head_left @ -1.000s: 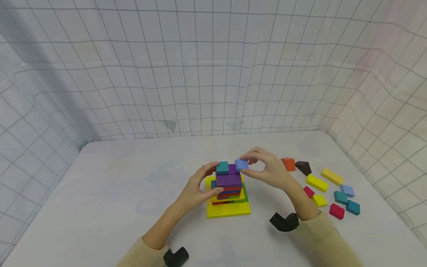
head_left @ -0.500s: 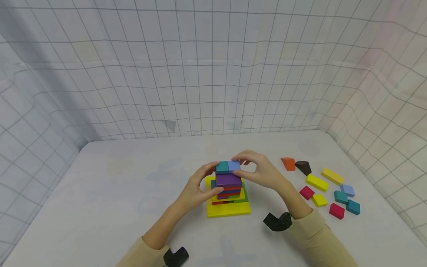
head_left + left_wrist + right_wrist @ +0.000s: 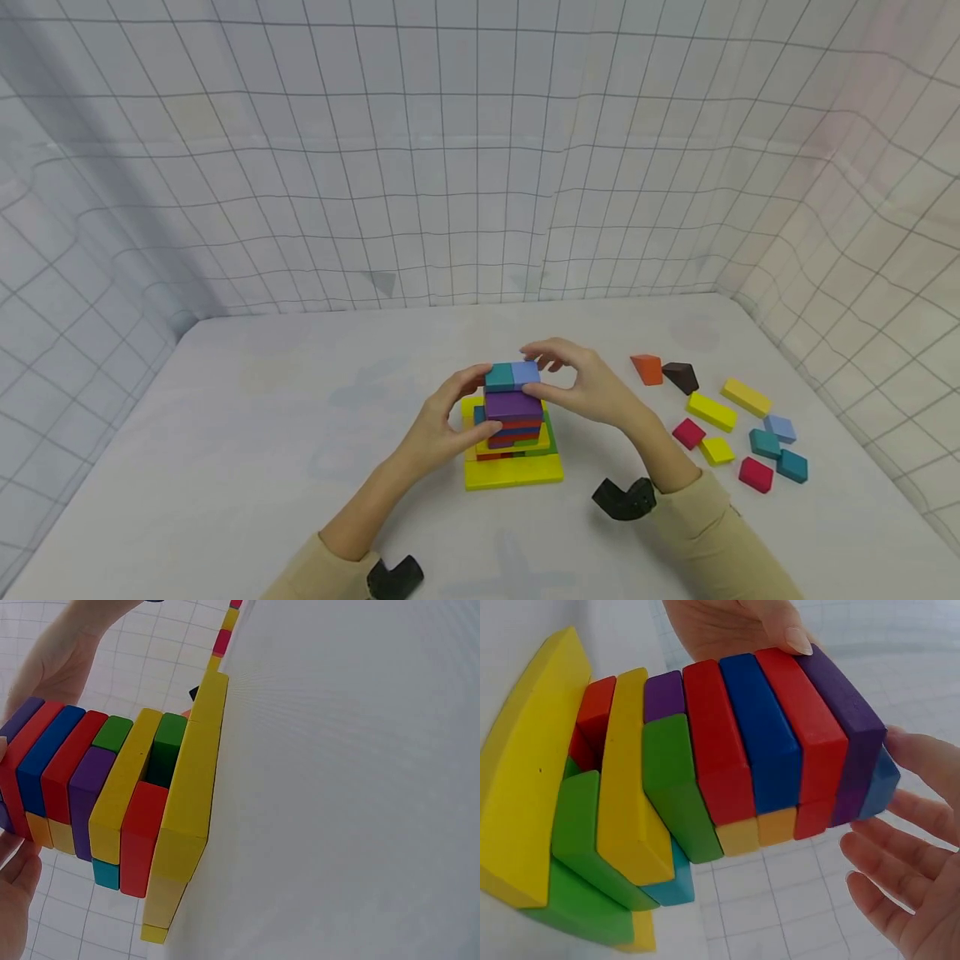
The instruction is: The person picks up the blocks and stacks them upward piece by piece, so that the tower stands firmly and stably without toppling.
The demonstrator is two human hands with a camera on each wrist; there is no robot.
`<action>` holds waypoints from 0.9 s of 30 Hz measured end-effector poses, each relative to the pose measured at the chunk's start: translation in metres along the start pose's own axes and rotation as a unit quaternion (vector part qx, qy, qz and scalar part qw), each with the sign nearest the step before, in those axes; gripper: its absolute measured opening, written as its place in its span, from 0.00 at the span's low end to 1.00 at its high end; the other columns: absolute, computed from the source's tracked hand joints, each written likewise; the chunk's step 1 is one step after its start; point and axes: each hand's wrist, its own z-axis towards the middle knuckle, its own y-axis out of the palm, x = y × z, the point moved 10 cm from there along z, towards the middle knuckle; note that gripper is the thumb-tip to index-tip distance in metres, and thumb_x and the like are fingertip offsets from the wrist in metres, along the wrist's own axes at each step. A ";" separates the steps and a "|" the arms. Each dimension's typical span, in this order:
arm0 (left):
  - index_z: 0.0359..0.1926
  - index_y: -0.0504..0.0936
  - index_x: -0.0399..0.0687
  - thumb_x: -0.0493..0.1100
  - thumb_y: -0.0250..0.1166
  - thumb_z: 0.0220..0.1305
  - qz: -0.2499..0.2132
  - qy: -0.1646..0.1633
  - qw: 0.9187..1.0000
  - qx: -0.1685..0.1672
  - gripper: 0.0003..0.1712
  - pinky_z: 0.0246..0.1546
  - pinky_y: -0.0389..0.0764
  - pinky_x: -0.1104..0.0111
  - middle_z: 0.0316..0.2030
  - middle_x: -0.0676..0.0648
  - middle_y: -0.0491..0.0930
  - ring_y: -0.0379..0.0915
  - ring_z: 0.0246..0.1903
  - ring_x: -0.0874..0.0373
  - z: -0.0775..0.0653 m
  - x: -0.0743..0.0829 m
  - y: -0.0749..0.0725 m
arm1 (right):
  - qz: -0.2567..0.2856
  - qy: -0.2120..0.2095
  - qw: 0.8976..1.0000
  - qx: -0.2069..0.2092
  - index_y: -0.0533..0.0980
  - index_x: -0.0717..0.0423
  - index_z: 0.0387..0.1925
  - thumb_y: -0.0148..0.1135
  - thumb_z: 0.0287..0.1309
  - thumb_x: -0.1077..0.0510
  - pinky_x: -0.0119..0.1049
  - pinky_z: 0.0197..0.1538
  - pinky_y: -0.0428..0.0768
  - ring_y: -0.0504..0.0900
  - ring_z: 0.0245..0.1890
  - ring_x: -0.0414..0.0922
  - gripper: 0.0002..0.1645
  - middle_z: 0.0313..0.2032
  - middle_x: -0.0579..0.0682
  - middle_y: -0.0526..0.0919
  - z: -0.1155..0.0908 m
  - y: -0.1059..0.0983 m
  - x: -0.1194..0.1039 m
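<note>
I count one tower (image 3: 513,407), with one left hand (image 3: 441,427) to its left and one right hand (image 3: 591,385) to its right. On top of the tower sit two blocks: one teal block (image 3: 498,377), one blue block (image 3: 526,373). Off to the tower's right lie three yellow blocks (image 3: 712,412), two red blocks (image 3: 755,475), two loose teal blocks (image 3: 765,443), one loose blue block (image 3: 780,429), one orange block (image 3: 647,369) and one brown block (image 3: 681,377); I make that ten. Two sleeves (image 3: 712,533), too, one either side of the tower.
</note>
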 end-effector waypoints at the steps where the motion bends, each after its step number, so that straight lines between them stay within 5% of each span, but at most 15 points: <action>1: 0.60 0.61 0.33 0.29 0.66 0.51 0.000 0.000 1.000 0.001 0.36 0.55 0.69 0.51 0.56 0.36 0.68 0.67 0.54 0.44 0.000 0.000 0.000 | -0.003 0.009 1.000 0.008 0.72 0.58 0.52 0.65 0.52 0.60 0.38 0.46 0.77 0.76 0.42 0.43 0.24 0.46 0.51 0.78 -0.002 -0.006 0.003; 6: 0.60 0.62 0.32 0.29 0.66 0.51 -0.002 -0.003 1.000 0.004 0.35 0.54 0.68 0.49 0.55 0.35 0.68 0.67 0.54 0.43 0.000 0.001 -0.001 | -0.044 0.054 0.996 0.051 0.73 0.57 0.51 0.63 0.54 0.62 0.39 0.43 0.78 0.76 0.40 0.41 0.21 0.45 0.51 0.79 -0.030 -0.046 0.030; 11: 0.60 0.62 0.33 0.29 0.66 0.51 0.002 -0.012 1.000 0.003 0.35 0.55 0.68 0.50 0.56 0.36 0.69 0.67 0.54 0.44 -0.001 -0.001 -0.001 | -0.092 0.098 0.990 0.032 0.76 0.58 0.46 0.62 0.54 0.65 0.29 0.40 0.77 0.74 0.37 0.35 0.16 0.39 0.50 0.80 -0.082 -0.075 0.074; 18: 0.60 0.62 0.32 0.29 0.66 0.51 -0.005 -0.009 1.000 0.002 0.35 0.54 0.67 0.47 0.56 0.35 0.68 0.66 0.54 0.43 -0.001 -0.001 -0.001 | -0.104 0.151 0.982 -0.045 0.76 0.58 0.46 0.64 0.52 0.61 0.31 0.40 0.76 0.72 0.40 0.39 0.18 0.41 0.50 0.79 -0.145 -0.085 0.108; 27: 0.60 0.62 0.32 0.29 0.66 0.51 -0.003 -0.004 1.000 0.003 0.35 0.54 0.68 0.48 0.55 0.35 0.69 0.67 0.53 0.42 0.000 0.000 -0.001 | -0.095 0.227 0.966 -0.076 0.75 0.55 0.48 0.69 0.47 0.55 0.27 0.40 0.75 0.70 0.39 0.34 0.24 0.43 0.47 0.75 -0.173 -0.084 0.128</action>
